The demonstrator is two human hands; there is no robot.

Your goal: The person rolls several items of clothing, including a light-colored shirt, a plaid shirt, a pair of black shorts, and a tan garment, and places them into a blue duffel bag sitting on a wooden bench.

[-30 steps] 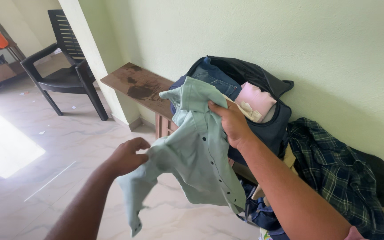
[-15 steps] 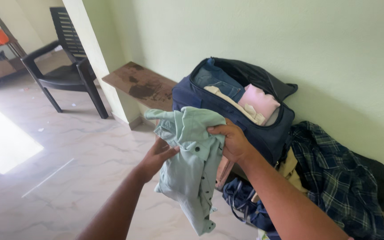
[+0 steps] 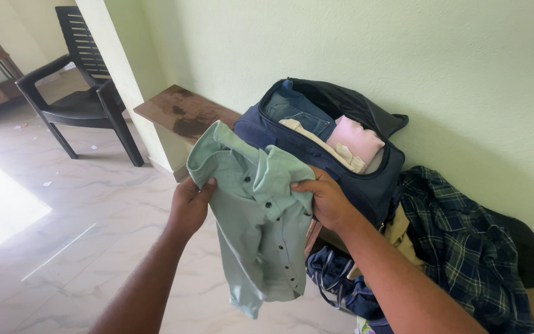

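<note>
**Pale green shirt held up in both hands before an open bag**

Nearest: two bare forearms rise from 6 o'clock. Left hand (image 3: 188, 207) clenched on the left edge of a pale green button-up cotton shirt (image 3: 258, 229), fingers curled over the cloth just below the collar. Right hand (image 3: 324, 199) grasps the shirt's right side, thumb on the front, fingers behind the fabric. Shirt hangs between the two hands, partly folded over on itself, collar at 12 o'clock, dark buttons running down the front, loose hem dropping toward 6 o'clock. It is held in the air, clear of the floor, just in front of the bag.

Behind the shirt, at 1 o'clock from it: a navy blue fabric backpack (image 3: 366, 185), zipped open, resting on a low brown wooden bench (image 3: 177, 111) against the wall. Inside, packed side by side: folded blue denim jeans (image 3: 292, 108), a cream folded garment (image 3: 322, 145), a pink folded garment (image 3: 356, 137).

At 3 o'clock from the hands: a dark green and blue checked shirt (image 3: 465, 247), heaped just beside the backpack. Below the bag, toward 5 o'clock, blue cloth with pale straps (image 3: 335, 278) hangs down; what it is cannot be told.

Farther off, at 10 o'clock: a black plastic armchair (image 3: 84, 86) on the pale marbled tile floor (image 3: 81, 204), well apart from the bench. A pale green painted wall (image 3: 372, 49) backs everything.
</note>
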